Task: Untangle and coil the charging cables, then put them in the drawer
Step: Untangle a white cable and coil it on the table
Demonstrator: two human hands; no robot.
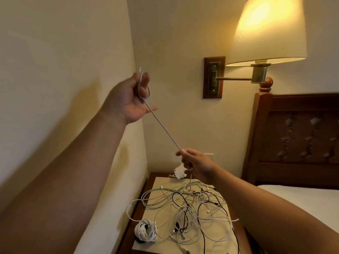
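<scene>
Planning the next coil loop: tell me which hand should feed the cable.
Right. The right hand pinches the taut braided cable just above the tangled pile, while the left hand holds its looped end.

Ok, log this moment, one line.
left hand: grips grey cable end | right hand: pinches it lower, taut | cable tangle: on nightstand | white coil: beside tangle

1 head view, wide-angle, facing forward-down toward wall corner [136, 52], nightstand [159, 176] near below.
</scene>
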